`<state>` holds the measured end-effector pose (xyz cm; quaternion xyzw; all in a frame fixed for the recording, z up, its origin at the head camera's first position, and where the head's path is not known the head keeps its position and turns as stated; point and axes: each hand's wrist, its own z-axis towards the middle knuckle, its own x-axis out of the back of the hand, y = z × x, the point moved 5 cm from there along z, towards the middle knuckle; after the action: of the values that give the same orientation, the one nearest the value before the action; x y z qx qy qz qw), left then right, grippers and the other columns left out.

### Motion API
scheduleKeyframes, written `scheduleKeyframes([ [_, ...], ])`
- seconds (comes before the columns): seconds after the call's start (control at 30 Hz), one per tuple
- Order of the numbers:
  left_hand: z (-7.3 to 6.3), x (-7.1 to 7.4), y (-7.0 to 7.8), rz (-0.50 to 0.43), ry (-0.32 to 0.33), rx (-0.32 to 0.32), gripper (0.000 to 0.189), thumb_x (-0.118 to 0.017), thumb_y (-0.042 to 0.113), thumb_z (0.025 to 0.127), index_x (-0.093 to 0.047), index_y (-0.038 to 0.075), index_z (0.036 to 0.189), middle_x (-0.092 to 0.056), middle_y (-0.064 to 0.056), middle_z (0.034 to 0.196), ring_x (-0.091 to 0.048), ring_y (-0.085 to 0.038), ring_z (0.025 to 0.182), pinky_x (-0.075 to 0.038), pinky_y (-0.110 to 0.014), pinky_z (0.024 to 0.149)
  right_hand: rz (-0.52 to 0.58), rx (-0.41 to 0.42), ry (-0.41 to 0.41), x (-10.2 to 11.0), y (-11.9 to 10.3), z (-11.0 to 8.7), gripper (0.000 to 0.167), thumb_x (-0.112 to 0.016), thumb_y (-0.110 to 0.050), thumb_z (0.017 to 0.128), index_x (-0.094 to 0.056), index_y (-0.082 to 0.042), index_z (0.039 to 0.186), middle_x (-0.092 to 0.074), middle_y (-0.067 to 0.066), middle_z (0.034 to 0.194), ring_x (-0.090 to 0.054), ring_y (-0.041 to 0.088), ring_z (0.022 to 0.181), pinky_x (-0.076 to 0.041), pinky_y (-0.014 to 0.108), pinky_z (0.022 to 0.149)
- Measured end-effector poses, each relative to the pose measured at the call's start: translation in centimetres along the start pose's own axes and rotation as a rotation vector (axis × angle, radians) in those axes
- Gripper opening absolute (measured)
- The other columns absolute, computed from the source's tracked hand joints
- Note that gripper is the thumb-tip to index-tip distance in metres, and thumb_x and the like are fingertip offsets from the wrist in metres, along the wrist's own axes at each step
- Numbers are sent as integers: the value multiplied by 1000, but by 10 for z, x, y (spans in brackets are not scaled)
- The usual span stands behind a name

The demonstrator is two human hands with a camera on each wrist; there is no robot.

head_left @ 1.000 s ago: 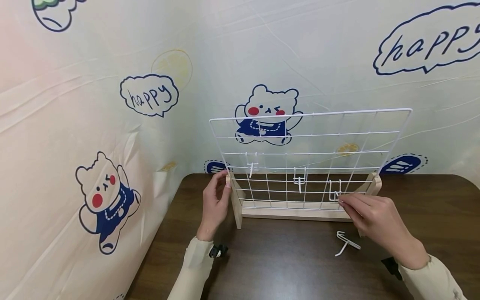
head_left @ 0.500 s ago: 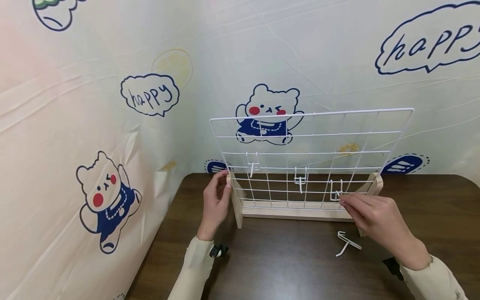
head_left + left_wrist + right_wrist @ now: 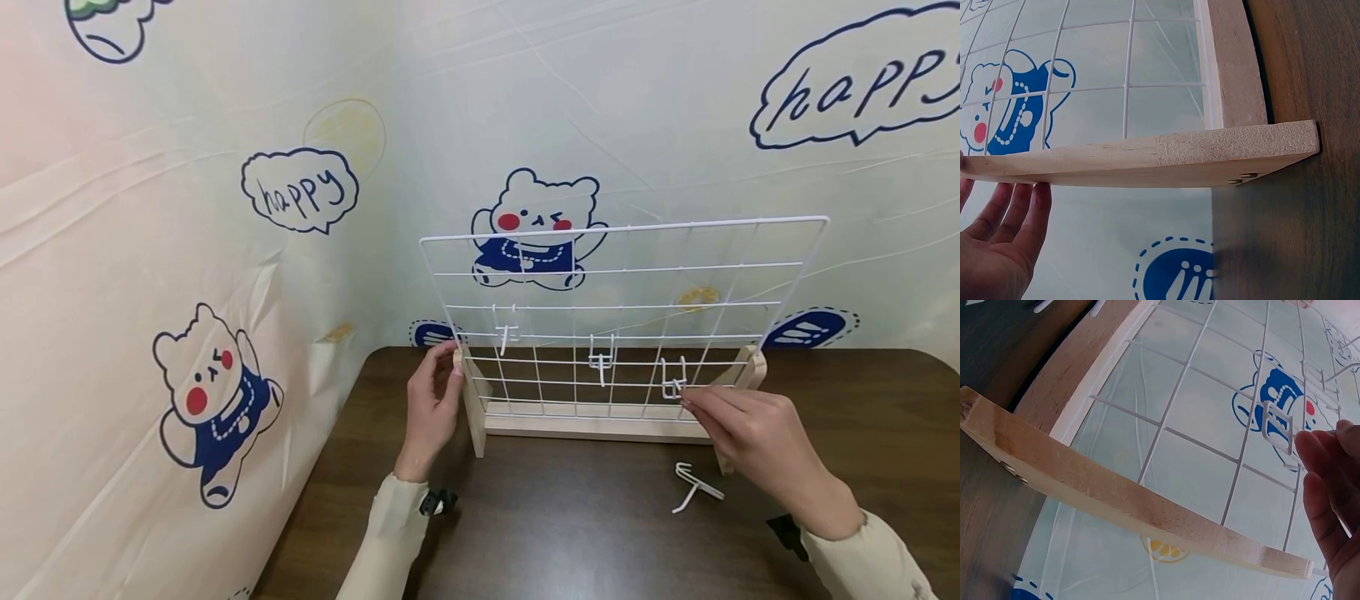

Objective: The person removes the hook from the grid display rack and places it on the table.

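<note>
A cartoon-printed cloth hung behind a dark table, where a white wire rack stood on wood. The left hand, fingers loosely bent, held the top of the left wooden panel between thumb and fingers, apparently to steady it. The right hand pinched the lowest hook by its prong, finger and thumb nearly closed, probably for fine control. An upper hook and a middle hook hung leftward (staggered, perhaps against crowding); a loose hook lay nearby, handily within reach.

R grip pinches wht hook | at wire grid | wood side pc slants across
</note>
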<state>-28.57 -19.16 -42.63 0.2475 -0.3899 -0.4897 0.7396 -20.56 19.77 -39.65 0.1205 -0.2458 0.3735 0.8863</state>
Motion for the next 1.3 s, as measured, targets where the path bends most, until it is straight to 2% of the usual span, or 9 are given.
scheduleKeyframes([
  [0.23,-1,0,0,9,5,-6,33,-60,9,104,-60,3,137,-69,-14,131,-69,-27,116,-61,-36,96,10,-9,3,1,0,-1,49,-48,-35,111,-81,-5,92,-80,4,80,-72,17,61,-56,35,54],
  [0.43,-1,0,0,-3,0,13,33,-59,12,105,-60,6,138,-69,-11,133,-68,-25,118,-60,-49,98,13,-7,14,2,0,0,48,-48,-33,112,-80,-4,91,-79,5,79,-71,18,61,-56,35,54],
  [0.53,-1,0,-1,-7,-1,17,33,-59,12,105,-60,4,138,-68,-11,133,-68,-25,118,-59,-53,98,12,-2,19,3,0,1,47,-48,-32,111,-80,-4,91,-79,5,79,-71,18,60,-55,35,53],
  [0.63,0,0,-2,-5,-2,20,34,-59,12,106,-59,2,138,-68,-11,134,-68,-25,119,-59,-53,99,11,-2,19,3,0,1,47,-49,-33,111,-80,-5,92,-79,4,78,-70,17,59,-55,35,53],
  [0.83,-1,0,-2,-6,-5,33,34,-59,13,106,-60,6,139,-68,-10,134,-68,-24,119,-58,-51,100,6,-3,24,5,1,2,47,-49,-34,111,-81,-5,92,-79,5,79,-71,18,60,-55,35,54],
  [1.07,2,0,0,-10,-11,31,34,-57,13,107,-58,0,138,-67,-13,134,-67,-27,120,-58,-53,100,-1,2,48,8,0,4,47,-50,-32,111,-80,-4,90,-79,6,78,-71,19,60,-55,37,53],
  [1.3,1,0,0,3,-8,37,33,-58,12,106,-59,3,138,-67,-13,134,-67,-26,120,-59,-51,99,2,14,80,11,-2,4,47,-50,-32,111,-81,-4,89,-78,5,77,-69,19,59,-54,36,53],
])
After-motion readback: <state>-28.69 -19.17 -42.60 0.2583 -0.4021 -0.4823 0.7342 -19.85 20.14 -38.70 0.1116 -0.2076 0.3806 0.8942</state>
